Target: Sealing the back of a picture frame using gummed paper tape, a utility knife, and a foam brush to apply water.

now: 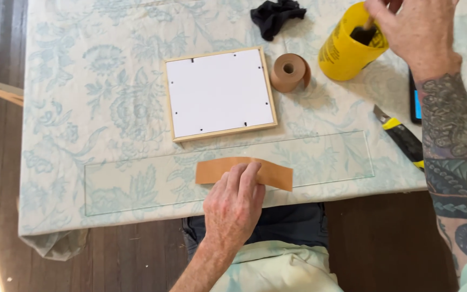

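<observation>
Pressing down flat, the left hand (233,203) pins a brown paper strip (244,172) on the glass sheet (331,157) so it stays put. Farther off, the right hand (412,27) pinches a brush (364,33) inside the tilted yellow can (344,54) on the surface (71,81).

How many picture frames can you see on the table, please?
1. The single wooden picture frame lies back side up on the tablecloth, beside the brown tape roll and beyond the tape strip under the left hand. None seems hidden.
</observation>
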